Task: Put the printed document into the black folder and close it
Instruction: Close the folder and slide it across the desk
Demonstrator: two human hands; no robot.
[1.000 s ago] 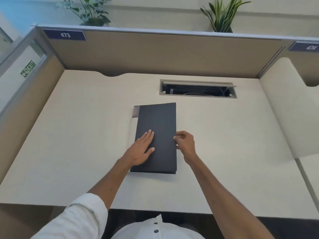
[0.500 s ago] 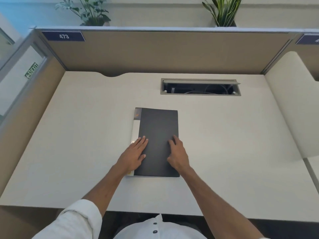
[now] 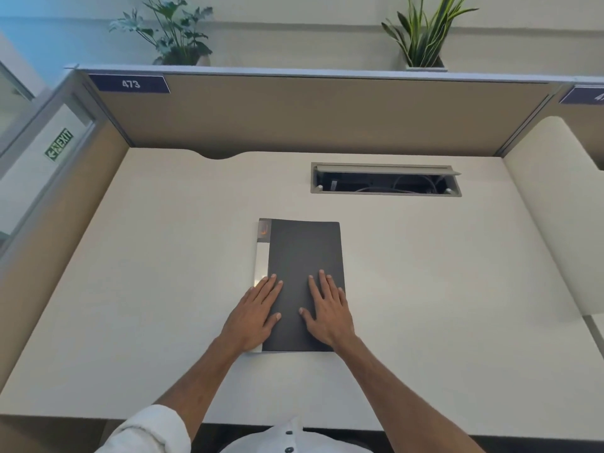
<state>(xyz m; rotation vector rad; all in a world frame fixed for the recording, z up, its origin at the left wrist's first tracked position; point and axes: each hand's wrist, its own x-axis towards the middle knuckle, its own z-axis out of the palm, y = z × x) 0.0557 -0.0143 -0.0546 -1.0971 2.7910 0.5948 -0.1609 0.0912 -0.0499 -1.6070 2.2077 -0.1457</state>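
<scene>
The black folder (image 3: 304,282) lies closed and flat near the middle of a pale cream worktop (image 3: 147,273), a light strip showing along its left edge. Both palms press its near half — left hand (image 3: 253,313) over the left edge, right hand (image 3: 328,313) near the right — fingers spread and released, grasping nothing. Beyond, an open cable tray (image 3: 385,179), tan partition (image 3: 310,112) labelled 473, two potted plants.
</scene>
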